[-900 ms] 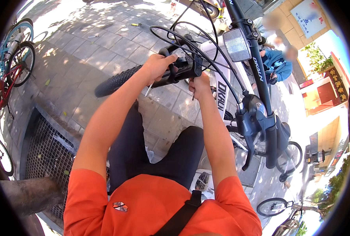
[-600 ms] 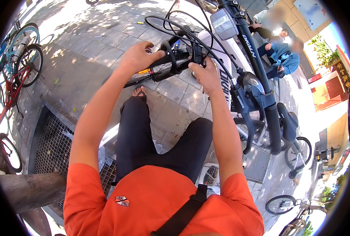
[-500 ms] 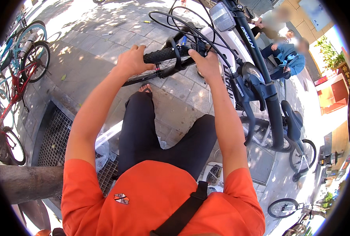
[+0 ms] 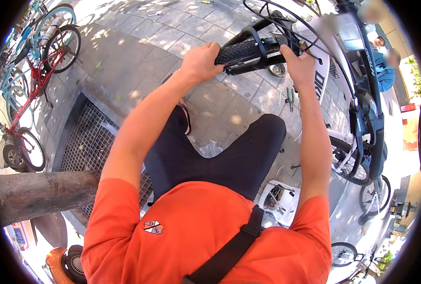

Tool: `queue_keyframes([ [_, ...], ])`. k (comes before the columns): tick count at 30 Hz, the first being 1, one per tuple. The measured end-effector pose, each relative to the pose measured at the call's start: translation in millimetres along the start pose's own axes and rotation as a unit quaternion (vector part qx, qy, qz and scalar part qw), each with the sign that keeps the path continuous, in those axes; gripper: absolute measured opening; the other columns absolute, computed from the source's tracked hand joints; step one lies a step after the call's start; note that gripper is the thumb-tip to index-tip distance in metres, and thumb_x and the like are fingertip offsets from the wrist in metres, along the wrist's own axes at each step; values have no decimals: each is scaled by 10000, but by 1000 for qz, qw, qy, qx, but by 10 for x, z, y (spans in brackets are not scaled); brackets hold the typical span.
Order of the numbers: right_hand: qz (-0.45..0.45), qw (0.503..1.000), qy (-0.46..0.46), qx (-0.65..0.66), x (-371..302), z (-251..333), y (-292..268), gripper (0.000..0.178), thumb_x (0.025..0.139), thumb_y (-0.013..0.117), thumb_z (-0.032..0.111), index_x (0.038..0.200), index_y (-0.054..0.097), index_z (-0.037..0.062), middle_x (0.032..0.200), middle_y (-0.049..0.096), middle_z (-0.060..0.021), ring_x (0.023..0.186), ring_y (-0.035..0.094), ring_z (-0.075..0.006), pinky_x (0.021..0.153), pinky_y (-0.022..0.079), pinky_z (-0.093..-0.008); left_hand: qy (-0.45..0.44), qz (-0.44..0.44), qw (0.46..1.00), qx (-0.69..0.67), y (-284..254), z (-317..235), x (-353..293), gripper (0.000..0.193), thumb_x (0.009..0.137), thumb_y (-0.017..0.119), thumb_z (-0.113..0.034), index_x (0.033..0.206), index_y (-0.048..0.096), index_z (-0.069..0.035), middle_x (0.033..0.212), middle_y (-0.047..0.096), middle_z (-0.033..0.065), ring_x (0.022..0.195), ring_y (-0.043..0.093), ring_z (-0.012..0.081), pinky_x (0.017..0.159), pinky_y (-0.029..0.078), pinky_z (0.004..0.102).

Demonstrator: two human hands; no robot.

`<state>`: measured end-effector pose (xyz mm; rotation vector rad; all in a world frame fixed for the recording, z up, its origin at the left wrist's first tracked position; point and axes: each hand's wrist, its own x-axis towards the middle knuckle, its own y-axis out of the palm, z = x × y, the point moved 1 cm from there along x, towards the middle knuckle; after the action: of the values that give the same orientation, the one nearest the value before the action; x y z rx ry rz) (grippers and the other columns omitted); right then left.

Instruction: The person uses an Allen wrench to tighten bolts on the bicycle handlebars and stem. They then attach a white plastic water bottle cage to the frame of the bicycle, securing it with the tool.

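Observation:
A bicycle stands tilted in front of me, with its knobby black front tyre (image 4: 241, 52) pointing to the left. My left hand (image 4: 202, 62) is wrapped around the near end of this tyre. My right hand (image 4: 299, 66) is closed at the front fork (image 4: 254, 65), close to where it meets the white frame (image 4: 321, 81). Its thumb lies along the fork top, and most of its fingers are hidden behind. Black cables loop above that hand. To the right of my right arm hangs the dark handlebar (image 4: 377, 137).
Green-handled pliers (image 4: 291, 99) and a round metal dish (image 4: 277, 70) lie on the paving. A white tray (image 4: 292, 201) of parts sits by my right thigh. Parked bicycles (image 4: 35, 85), a metal grate (image 4: 89, 135) and a tree trunk (image 4: 44, 191) are left; a seated person (image 4: 386, 78) is far right.
Both my hands and the bicycle's front end have moved to the right and slightly up in view. The view has shifted too, and the pliers and dish now show.

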<state>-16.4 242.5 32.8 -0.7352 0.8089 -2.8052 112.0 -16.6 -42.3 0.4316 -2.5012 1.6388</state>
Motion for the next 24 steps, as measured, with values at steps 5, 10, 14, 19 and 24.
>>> queue_keyframes([
  [5, -23, 998, 22, 45, -94, -245, -295, 283, 858, 807, 212, 1034, 768, -6, 927, 739, -42, 835, 635, -126, 825, 513, -302, 22, -45, 998, -41, 192, -314, -244, 420, 803, 782, -308, 1086, 608, -51, 1067, 691, 136, 922, 713, 389, 770, 571, 494],
  [10, -37, 999, 3, 21, -187, -294, -568, 263, 874, 793, 189, 1051, 754, -1, 959, 737, -37, 892, 639, -123, 870, 500, -287, -9, -45, 998, -52, 223, -722, -348, 419, 806, 792, -301, 1070, 598, -38, 1051, 681, 136, 898, 721, 387, 746, 573, 503],
  [14, -36, 999, 4, 15, -267, -231, -719, 251, 887, 786, 201, 1047, 748, 11, 962, 726, -28, 904, 622, -129, 874, 491, -299, -7, -45, 998, -46, 112, -965, -338, 411, 809, 795, -288, 1067, 596, -37, 1056, 679, 134, 891, 720, 394, 752, 572, 508],
  [19, -16, 1000, -1, 12, -221, -170, -464, 344, 874, 782, 266, 1064, 741, -18, 992, 740, -75, 920, 637, -183, 902, 503, -333, -14, -33, 999, -30, 169, -753, -312, 437, 817, 800, -309, 1092, 605, -31, 1112, 683, 145, 949, 717, 398, 792, 571, 499],
  [24, -2, 1000, 7, 5, -215, -44, -397, 378, 862, 754, 308, 1076, 747, -4, 971, 753, -111, 916, 670, -205, 911, 513, -333, -28, 16, 999, 6, 66, -689, -284, 496, 826, 801, -324, 1149, 574, -22, 1136, 673, 185, 1002, 706, 417, 839, 577, 505],
])
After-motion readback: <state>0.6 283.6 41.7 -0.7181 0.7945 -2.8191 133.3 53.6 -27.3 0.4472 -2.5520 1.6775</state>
